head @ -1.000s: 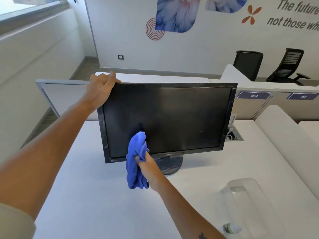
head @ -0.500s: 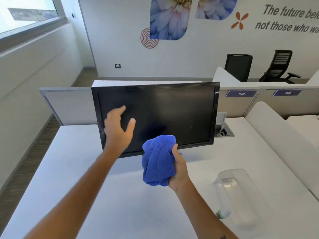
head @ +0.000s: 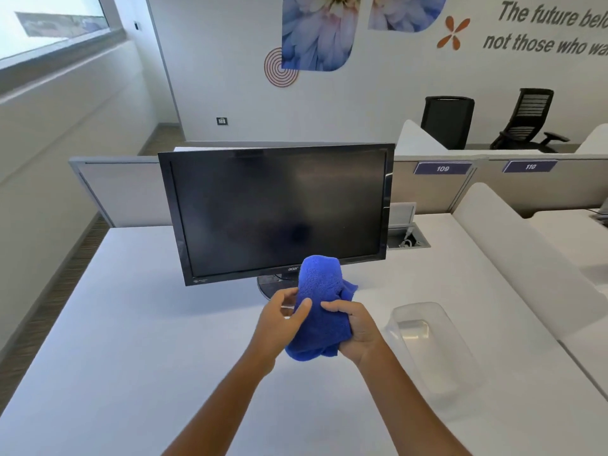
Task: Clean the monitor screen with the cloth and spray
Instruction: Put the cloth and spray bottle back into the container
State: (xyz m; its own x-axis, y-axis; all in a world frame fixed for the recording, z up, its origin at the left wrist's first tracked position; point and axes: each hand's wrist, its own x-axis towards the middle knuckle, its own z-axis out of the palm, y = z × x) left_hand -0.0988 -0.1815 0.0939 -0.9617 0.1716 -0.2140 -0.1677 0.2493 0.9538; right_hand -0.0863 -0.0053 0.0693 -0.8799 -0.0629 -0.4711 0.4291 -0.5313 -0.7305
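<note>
A black monitor (head: pixel 279 212) with a dark screen stands on its round base in the middle of the white desk (head: pixel 131 357). In front of its lower edge I hold a bunched blue cloth (head: pixel 320 307) between both hands. My right hand (head: pixel 357 330) grips the cloth's right side with curled fingers. My left hand (head: pixel 279 320) holds the left side, thumb pressed onto the fabric. Neither hand touches the monitor. The spray bottle is not visible now.
A clear plastic tub (head: pixel 431 347) sits on the desk to the right of my hands. A cable port (head: pixel 408 240) lies open behind the monitor's right edge. Low partitions (head: pixel 125 192) border the desk at the back, and two black chairs (head: pixel 447 121) stand far right.
My left hand let go of the monitor's top corner and came down to the cloth. My right hand drew the cloth off the screen toward me. The camera pulled back.
</note>
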